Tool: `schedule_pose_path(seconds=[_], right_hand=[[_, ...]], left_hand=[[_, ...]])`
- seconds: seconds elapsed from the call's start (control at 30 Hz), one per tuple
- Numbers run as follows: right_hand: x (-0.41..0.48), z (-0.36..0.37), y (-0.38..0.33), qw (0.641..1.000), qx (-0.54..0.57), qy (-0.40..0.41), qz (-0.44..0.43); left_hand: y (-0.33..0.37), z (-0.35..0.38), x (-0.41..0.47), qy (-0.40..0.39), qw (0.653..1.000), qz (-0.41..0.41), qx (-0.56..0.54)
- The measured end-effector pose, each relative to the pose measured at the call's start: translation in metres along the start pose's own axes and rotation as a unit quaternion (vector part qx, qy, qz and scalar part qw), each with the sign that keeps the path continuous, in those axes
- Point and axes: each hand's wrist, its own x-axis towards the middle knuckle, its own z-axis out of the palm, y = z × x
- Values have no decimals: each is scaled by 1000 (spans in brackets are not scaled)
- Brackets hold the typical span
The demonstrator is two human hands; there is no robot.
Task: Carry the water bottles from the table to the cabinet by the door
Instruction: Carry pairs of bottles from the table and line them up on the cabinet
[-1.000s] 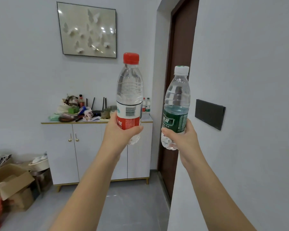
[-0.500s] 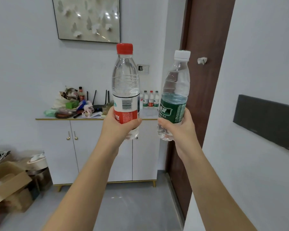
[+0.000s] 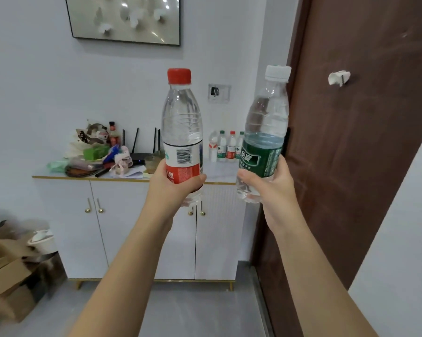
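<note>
The big brown wooden door (image 3: 351,166) is at 3 o'clock, with the smooth white cabinet (image 3: 132,227) beside it at 8 o'clock, so the carrying step looks nearly done. The left hand (image 3: 173,187) has its fingers wrapped round the red-cap bottle (image 3: 182,122) at 11 o'clock. The right hand (image 3: 270,190) wraps the green-label bottle (image 3: 265,117) at 1 o'clock, both clear, round, ridged plastic, up in the air. Next, I think, they need standing upright beside the small bottles (image 3: 225,147) on top.
</note>
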Motion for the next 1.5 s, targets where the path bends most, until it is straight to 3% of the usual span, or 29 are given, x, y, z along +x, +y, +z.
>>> schedule_pose_path(seconds=[0.63,0.93,1.2,1.5], right_hand=[[243,43,151,996,-37,86,9],[325,52,214,989,-54,136,22],[390,28,275,988,-50,140,38],[499,-35,356,989,-53,127,61]], left_hand=[[-119,45,285,-90,996,17,9],[-180,58,383,-101,995,-16,-12],[-239,92,441,-90,995,-43,9],[-309,184,528,-63,996,-55,11]])
